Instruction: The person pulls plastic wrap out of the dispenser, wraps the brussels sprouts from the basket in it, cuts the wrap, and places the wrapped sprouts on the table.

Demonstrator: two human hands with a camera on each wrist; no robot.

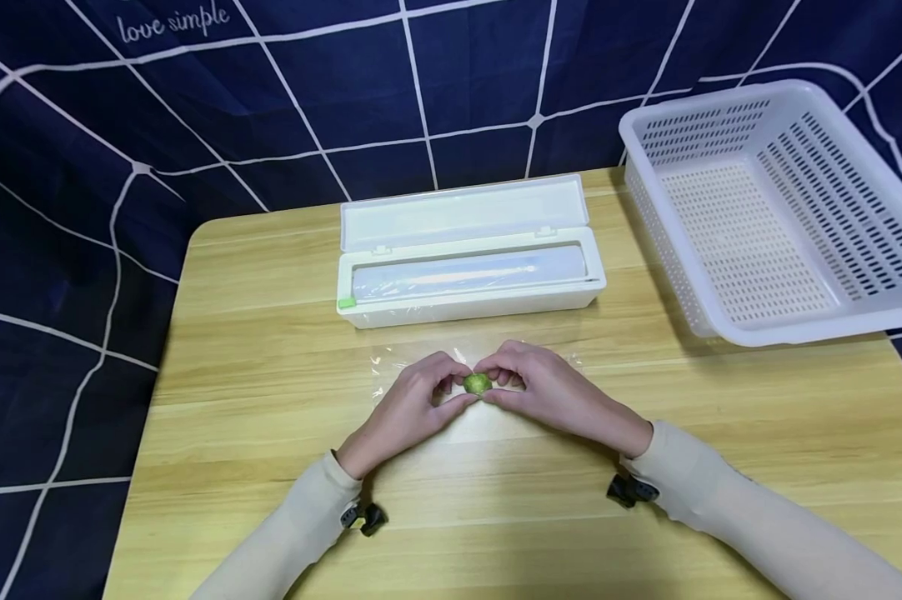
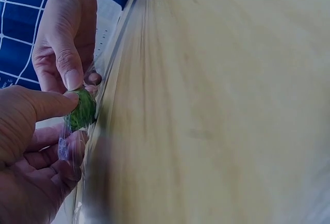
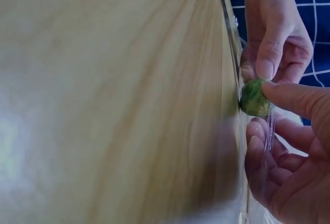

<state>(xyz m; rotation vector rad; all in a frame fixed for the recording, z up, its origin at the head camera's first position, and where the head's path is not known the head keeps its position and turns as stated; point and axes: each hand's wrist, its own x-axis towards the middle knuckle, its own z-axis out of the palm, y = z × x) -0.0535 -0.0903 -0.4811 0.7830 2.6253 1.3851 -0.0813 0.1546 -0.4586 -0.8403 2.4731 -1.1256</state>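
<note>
Between both hands sits a small round green Brussels sprout [image 1: 477,383], with clear plastic wrap [image 2: 64,149] drawn up about it in the wrist views. My left hand [image 1: 415,402] pinches its left side, thumb in front and fingertips behind. From the other side my right hand [image 1: 544,392] grips it in the same manner. Both thumb tips touch the sprout [image 3: 254,99] in the right wrist view. Film runs over the curled fingers there, and how far it wraps the sprout's underside is hidden. More film lies flat on the wooden table [image 1: 271,392].
Just beyond the hands stands a long white wrap dispenser [image 1: 469,307], its lid raised and a film roll [image 1: 466,273] inside. A white perforated basket [image 1: 709,325] occupies the right rear. Dark blue gridded cloth [image 1: 481,75] hangs behind the table.
</note>
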